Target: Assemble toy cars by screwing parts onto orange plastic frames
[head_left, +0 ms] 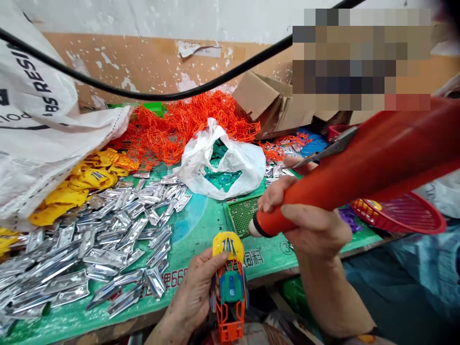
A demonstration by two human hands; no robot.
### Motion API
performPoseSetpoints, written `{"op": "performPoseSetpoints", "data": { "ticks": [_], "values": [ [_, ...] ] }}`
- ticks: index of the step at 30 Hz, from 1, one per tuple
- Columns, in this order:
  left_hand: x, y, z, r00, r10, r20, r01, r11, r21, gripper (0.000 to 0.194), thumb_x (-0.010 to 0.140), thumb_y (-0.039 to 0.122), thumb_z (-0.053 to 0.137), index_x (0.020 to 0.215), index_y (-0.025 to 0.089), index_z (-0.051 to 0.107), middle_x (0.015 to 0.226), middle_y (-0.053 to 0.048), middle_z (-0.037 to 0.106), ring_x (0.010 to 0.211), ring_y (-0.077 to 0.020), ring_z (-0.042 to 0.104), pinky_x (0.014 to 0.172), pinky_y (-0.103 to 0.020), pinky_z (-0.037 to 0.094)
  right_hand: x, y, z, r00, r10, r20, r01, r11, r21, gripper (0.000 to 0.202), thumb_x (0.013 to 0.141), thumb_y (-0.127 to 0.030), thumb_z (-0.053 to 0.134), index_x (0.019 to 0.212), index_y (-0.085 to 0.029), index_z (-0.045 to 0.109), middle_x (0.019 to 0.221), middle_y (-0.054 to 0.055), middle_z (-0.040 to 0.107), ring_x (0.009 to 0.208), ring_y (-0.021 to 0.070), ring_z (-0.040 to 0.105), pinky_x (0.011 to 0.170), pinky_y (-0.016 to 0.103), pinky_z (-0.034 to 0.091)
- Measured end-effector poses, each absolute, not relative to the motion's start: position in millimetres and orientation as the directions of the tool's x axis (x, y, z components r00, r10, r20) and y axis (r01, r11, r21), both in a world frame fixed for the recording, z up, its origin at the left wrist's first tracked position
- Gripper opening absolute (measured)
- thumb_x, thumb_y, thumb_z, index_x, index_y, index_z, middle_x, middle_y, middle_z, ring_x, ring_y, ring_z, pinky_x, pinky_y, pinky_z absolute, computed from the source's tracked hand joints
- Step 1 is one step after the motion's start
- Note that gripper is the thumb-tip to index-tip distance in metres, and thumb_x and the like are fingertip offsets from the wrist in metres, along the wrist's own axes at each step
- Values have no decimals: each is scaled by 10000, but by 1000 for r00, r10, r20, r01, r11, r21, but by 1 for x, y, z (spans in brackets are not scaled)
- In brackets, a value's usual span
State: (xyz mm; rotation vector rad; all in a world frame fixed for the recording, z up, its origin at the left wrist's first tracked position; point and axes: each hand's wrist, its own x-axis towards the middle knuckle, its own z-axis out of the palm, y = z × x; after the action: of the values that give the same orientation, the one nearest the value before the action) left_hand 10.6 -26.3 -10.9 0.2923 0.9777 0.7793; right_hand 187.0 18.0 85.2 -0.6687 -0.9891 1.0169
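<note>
My left hand (196, 287) is closed around a partly assembled toy car (231, 287) near the table's front edge. The toy has a yellow front piece, an orange frame and a green centre piece. My right hand (309, 225) wraps around a thick red power screwdriver (330, 172) with a metal lever along its side. Its black-ringed end points down and left, above and to the right of the toy, apart from it. Behind that end lies a green gridded tray (239, 215) of small parts, partly hidden by the tool and my fingers.
Silver strips (122, 239) cover the table's left side, beside yellow parts (86, 182) and a white sack (43, 120). Orange frames (187, 124) pile behind a white bag (190, 167) of green parts. A red basket (406, 211) stands right. A black cable (201, 91) hangs across.
</note>
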Motion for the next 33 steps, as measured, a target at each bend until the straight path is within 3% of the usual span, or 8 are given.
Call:
{"op": "performPoseSetpoints", "data": {
  "ticks": [10, 22, 28, 33],
  "values": [
    [10, -26, -8, 304, 717, -627, -474, 685, 553, 324, 663, 290, 835, 881, 95, 695, 635, -36, 691, 433, -105, 586, 419, -208, 507, 172, 1, 71, 110, 951, 288, -397, 308, -865, 518, 627, -131, 717, 1087, -325, 583, 696, -54, 628, 595, 154, 565, 611, 342, 483],
    [11, -24, -8, 304, 726, -617, -470, 677, 566, 321, 695, 293, 817, 911, 96, 686, 645, -24, 670, 426, -82, 547, 419, -205, 500, 173, 2, 64, 109, 949, 296, -343, 315, -885, 541, 638, -179, 730, 1116, -348, 540, 693, -61, 623, 592, 165, 563, 617, 357, 486],
    [11, -26, -9, 298, 720, -626, -473, 681, 559, 305, 703, 293, 810, 907, 102, 686, 654, -28, 678, 425, -85, 556, 428, -208, 507, 175, -1, 59, 125, 954, 271, -211, 293, -933, 340, 631, -275, 738, 953, -268, 630, 687, -24, 593, 594, 177, 552, 632, 388, 511],
    [12, -27, -11, 292, 728, -620, -467, 674, 572, 287, 710, 297, 804, 891, 109, 685, 641, -23, 680, 420, -82, 558, 419, -191, 493, 177, 1, 53, 117, 945, 307, -146, 322, -935, 168, 633, -297, 730, 782, -266, 659, 711, 7, 594, 628, 196, 561, 640, 411, 530]
  ]
}}
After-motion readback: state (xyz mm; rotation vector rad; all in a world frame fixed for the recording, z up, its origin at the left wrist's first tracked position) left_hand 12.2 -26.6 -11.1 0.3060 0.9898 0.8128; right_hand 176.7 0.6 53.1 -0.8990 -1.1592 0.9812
